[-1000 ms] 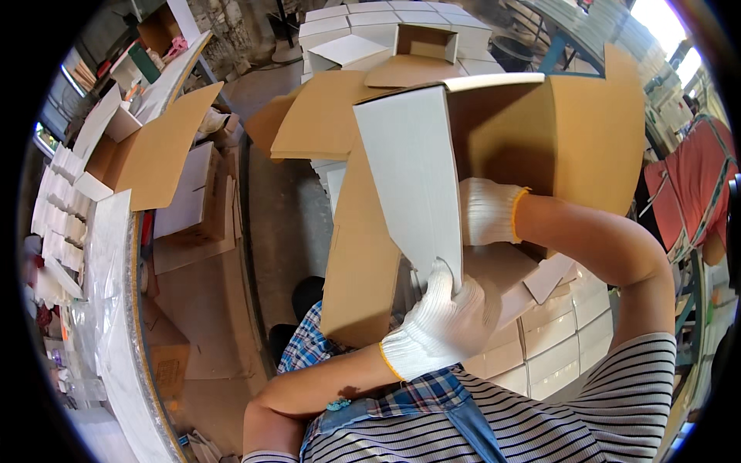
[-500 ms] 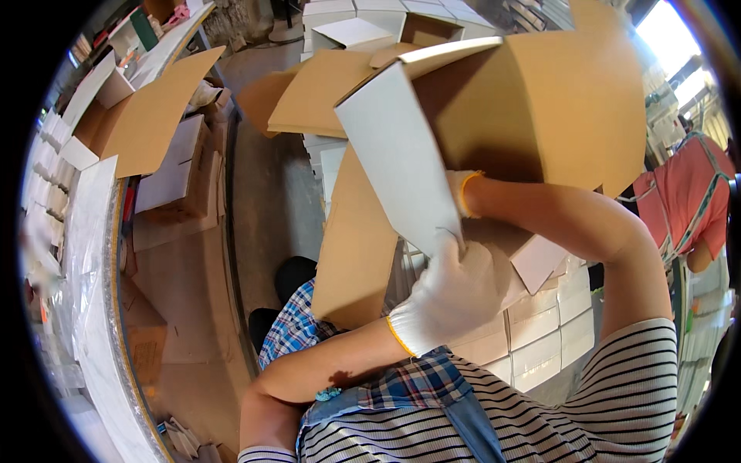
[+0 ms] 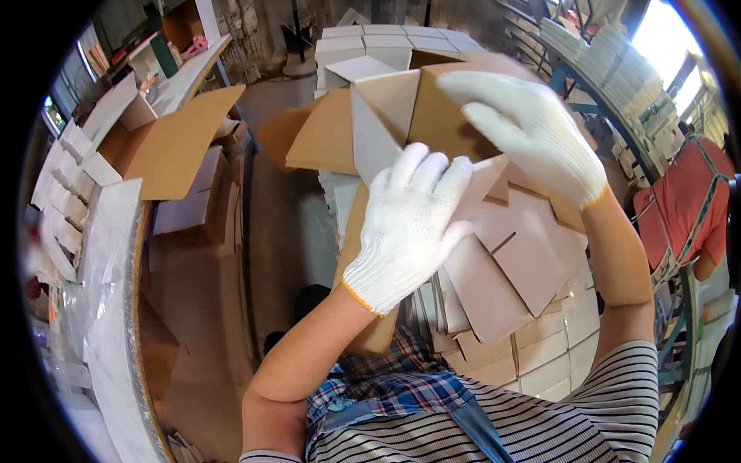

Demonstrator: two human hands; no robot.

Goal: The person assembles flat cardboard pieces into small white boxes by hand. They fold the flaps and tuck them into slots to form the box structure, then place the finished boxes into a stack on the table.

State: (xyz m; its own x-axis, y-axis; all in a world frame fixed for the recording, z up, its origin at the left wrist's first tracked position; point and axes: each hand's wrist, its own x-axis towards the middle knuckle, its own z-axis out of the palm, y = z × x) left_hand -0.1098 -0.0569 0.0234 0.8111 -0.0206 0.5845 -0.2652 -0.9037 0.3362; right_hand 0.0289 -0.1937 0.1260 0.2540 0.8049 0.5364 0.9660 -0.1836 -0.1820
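Observation:
In front of me is a partly folded cardboard box (image 3: 373,143), white on one face and brown on the other, its flaps standing up. My left hand (image 3: 413,224), in a white knit glove with a yellow cuff edge, lies over the near side of the box with fingers stretched and thumb apart. My right hand (image 3: 532,127), gloved alike, is raised over the box's right side, fingers extended and slightly blurred; whether it touches the cardboard I cannot tell. Under and beside the hands lie slotted cardboard flaps (image 3: 536,251), pale-faced. A brown flap (image 3: 328,131) sticks out to the left.
Stacked white boxes (image 3: 370,35) stand at the back, with more stacked cartons (image 3: 540,359) low on the right. A long worktable (image 3: 108,324) runs along the left, with a brown cardboard sheet (image 3: 189,143) jutting over its edge. A person in a red shirt (image 3: 679,204) is at far right.
Both hands have come off the tall white panel they were at. The left moved up with fingers spread; the right rose over the box. The box now sits lower, its flaps arranged differently.

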